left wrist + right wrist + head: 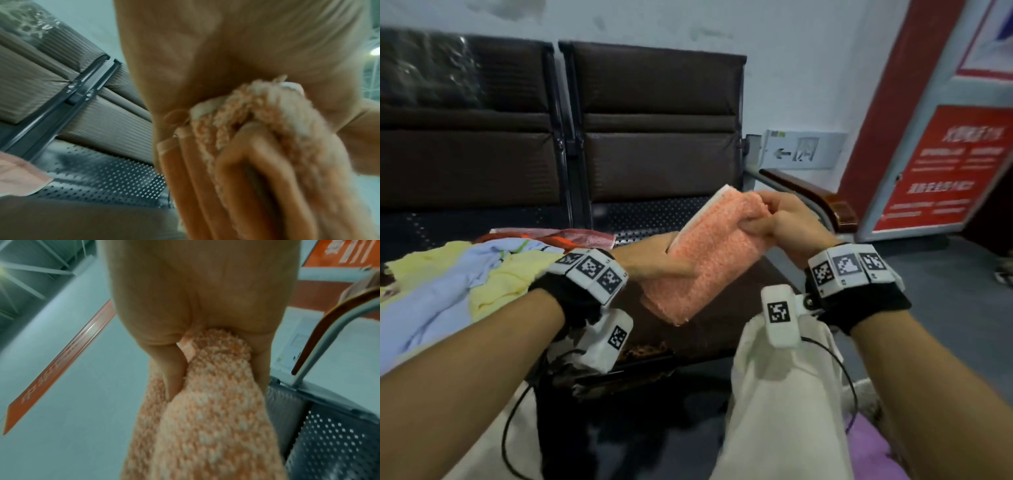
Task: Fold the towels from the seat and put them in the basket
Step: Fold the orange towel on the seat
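Note:
A folded orange towel hangs in the air above the brown seat, held by both hands. My left hand grips its left edge, thumb on top and fingers underneath; in the left wrist view the towel lies bunched against that palm. At the far right corner my right hand pinches the towel between thumb and curled fingers. A heap of unfolded towels, yellow, pale blue and pink, lies on the seat to the left. No basket is in view.
Dark padded seat backs stand behind. A wood-topped armrest rises to the right of the towel. A red sign board leans against the wall at the right. My light trouser legs are below, with a purple cloth at the bottom right.

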`<state>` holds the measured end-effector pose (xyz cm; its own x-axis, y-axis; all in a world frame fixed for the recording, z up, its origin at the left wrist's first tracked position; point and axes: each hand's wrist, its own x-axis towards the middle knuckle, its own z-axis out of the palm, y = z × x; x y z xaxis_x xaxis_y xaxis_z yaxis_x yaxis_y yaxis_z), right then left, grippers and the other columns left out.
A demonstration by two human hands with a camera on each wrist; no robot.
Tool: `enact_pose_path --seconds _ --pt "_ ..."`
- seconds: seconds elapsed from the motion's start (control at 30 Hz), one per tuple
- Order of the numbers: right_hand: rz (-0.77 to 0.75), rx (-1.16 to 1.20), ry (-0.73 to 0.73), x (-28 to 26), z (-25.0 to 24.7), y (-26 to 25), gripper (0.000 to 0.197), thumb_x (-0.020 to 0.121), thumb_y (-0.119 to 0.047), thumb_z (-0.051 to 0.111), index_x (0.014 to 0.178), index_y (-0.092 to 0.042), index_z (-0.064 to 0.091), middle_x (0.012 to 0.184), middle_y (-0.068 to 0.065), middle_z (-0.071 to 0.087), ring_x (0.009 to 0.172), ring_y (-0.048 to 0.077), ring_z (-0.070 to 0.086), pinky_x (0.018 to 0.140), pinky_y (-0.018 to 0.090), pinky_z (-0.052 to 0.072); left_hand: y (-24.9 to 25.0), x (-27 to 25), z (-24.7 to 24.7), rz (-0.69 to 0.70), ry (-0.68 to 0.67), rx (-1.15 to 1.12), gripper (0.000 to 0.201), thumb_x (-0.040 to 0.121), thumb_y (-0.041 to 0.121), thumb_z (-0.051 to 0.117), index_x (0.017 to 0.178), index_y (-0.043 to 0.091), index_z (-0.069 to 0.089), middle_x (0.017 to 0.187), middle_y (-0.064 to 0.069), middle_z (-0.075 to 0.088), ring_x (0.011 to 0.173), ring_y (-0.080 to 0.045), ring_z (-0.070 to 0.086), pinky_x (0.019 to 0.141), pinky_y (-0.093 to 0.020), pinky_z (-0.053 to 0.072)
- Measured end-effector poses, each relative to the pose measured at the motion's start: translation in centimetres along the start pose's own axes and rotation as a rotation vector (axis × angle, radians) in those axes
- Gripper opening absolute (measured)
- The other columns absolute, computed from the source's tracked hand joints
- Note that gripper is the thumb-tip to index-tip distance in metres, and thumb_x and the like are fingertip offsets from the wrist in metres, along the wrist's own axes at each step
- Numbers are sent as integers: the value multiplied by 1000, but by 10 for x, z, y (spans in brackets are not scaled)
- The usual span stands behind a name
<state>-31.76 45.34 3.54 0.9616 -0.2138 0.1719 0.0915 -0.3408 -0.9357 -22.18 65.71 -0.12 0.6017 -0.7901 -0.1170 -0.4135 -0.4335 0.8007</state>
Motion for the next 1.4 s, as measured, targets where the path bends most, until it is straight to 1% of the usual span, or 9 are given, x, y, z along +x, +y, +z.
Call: enact_pose_path --seconds 0.1,0.23,0.4,0.53,0.67,0.9,1.1,1.23,1.4 --pt "3 94 166 -16 -37 4 39 79 5 63 111 -17 64 100 6 66 96 26 62 81 44 51 37 13 8 31 129 190 41 81 23 65 118 20 45 107 2 60 100 -18 61 75 -28 51" --pt "12 168 343 -45 -91 28 34 82 2 60 102 -26 65 95 -3 68 91 20 65 68 36 54 92 40 34 128 218 409 43 82 36 64 118 24 44 106 0 60 93 -20 60 68 -31 45" --pt "148 46 498 -105 -149 91 16 86 -10 62 88 -25 66 88 -8 68 85 13 63 68 30 50 133 82 105 267 12 586 37 87 42 59 113 15 60 108 -5 63 100 -23 58 82 -33 43" --pt "311 -4 548 -167 -182 154 11 88 -12 62 89 -23 62 80 -10 63 67 2 58 49 14 43 133 116 187 268 -177 614 34 88 41 58 108 13 63 106 -7 64 99 -25 58 87 -36 45" --pt "522 -4 611 -226 -202 214 16 86 -6 62 88 -22 60 79 -8 63 62 0 61 47 12 45 109 136 284 226 -348 591 31 88 34 56 105 8 62 106 -11 65 97 -28 59 78 -31 43" --pt "760 -216 431 -270 -194 308 31 85 -8 62 116 -7 58 110 12 63 104 25 58 94 38 46 28 151 398 74 -646 549 31 92 27 53 115 6 58 119 -15 62 107 -28 58 87 -31 45" --pt "804 -399 298 -241 -175 368 33 89 -17 59 120 -7 55 115 12 61 108 27 56 93 36 44 -25 174 429 22 -717 668 35 97 31 43 120 6 56 125 -15 58 113 -29 55 79 -25 36" --pt "841 -513 165 -207 -164 400 47 89 -23 62 133 -11 50 130 10 57 118 28 53 96 32 40 -46 179 438 9 -777 800 34 99 22 38 126 8 53 128 -12 57 117 -30 55 93 -32 42" --pt "991 -679 28 -191 -152 416 49 89 -18 60 135 -14 47 130 11 56 116 29 55 91 32 45 -37 183 427 62 -698 760 33 94 20 43 122 13 58 126 -11 60 117 -29 56 98 -38 45"
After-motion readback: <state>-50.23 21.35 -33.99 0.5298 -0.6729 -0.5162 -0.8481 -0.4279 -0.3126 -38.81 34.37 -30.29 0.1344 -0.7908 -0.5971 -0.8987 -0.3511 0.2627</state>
